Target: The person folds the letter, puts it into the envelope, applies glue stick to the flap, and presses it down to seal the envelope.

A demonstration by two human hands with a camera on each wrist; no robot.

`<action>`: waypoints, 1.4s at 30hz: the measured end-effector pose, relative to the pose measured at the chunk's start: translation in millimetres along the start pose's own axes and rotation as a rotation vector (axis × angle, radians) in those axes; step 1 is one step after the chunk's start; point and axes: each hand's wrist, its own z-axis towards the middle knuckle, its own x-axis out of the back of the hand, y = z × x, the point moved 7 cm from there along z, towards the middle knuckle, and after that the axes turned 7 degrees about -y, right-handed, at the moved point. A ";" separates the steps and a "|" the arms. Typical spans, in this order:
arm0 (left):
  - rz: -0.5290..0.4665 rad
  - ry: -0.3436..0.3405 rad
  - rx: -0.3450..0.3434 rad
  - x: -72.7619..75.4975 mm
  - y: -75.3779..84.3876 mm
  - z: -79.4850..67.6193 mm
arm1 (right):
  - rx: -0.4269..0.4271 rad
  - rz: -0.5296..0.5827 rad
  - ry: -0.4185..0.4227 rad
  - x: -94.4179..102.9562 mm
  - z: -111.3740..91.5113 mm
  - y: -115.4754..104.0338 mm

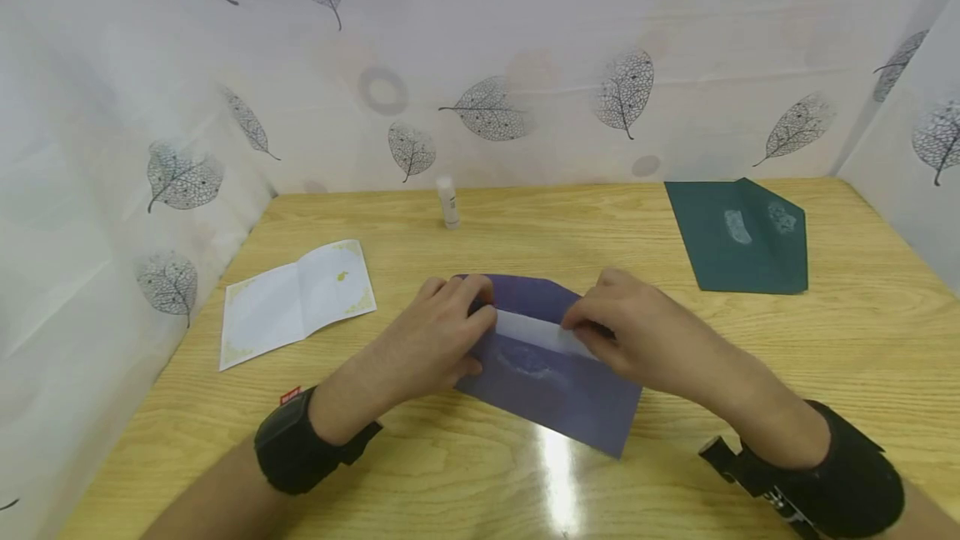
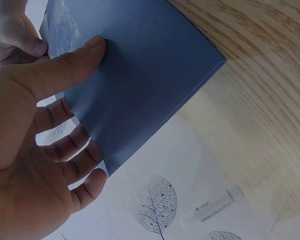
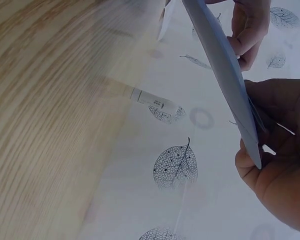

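A purple-blue envelope (image 1: 555, 398) is held tilted above the table, its flap raised on the far side. A strip of white paper (image 1: 528, 330) shows at its mouth; the lower part is hidden inside. My left hand (image 1: 442, 327) grips the envelope's left side; in the left wrist view the thumb (image 2: 85, 60) lies on its front, with the other fingers behind. With bent fingers, my right hand (image 1: 630, 327) pinches the white paper near its right end. The right wrist view has the envelope (image 3: 220, 60) almost edge-on beside this hand. A whitish smear marks the envelope's front.
On the left of the wooden table (image 1: 420, 457) lies a creased white card (image 1: 277, 307) with gold corners. A glue stick (image 1: 448, 202) stands near the back edge. A dark green envelope (image 1: 720, 257) with whitish patches lies back right. Leaf-patterned curtains (image 1: 555, 23) surround the table.
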 end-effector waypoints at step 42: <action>0.035 -0.035 0.005 -2.5 -0.3 -0.2 | -0.247 0.056 -0.125 -5.0 -2.6 21.6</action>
